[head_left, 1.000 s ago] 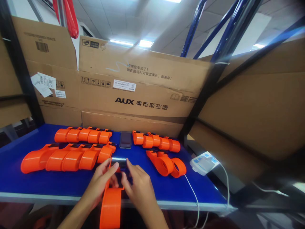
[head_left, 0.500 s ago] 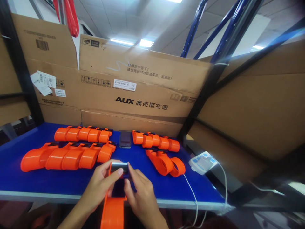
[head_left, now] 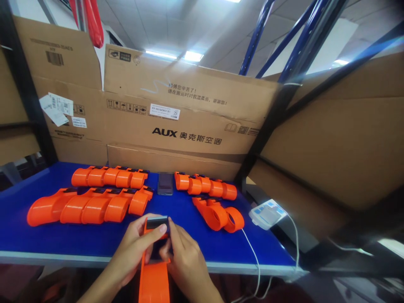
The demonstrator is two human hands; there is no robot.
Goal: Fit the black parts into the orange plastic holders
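Note:
An orange tape dispenser (head_left: 154,280) with a dark head and a serrated metal edge is held in front of me at the table's near edge. My left hand (head_left: 134,246) grips its left side, thumb pressed across the dark part just below the teeth. From the other side, my right hand (head_left: 186,256) pinches the right end of the head with bent fingers. Part of the dispenser's middle is hidden by the fingers. Two rows of similar orange dispensers (head_left: 94,210) lie to the left, and more orange dispensers (head_left: 217,214) lie to the right.
A dark, phone-like slab (head_left: 165,184) lies at the back of the blue tabletop (head_left: 38,240). At the right edge sits a white device (head_left: 268,213) with a cable. Behind stands a cardboard panel (head_left: 189,155), with a black frame post (head_left: 261,139) at right.
The dispenser's lower orange part has shifted slightly right and its head has tilted a little. My right fingers have curled in closer to the head. The other dispensers stay put.

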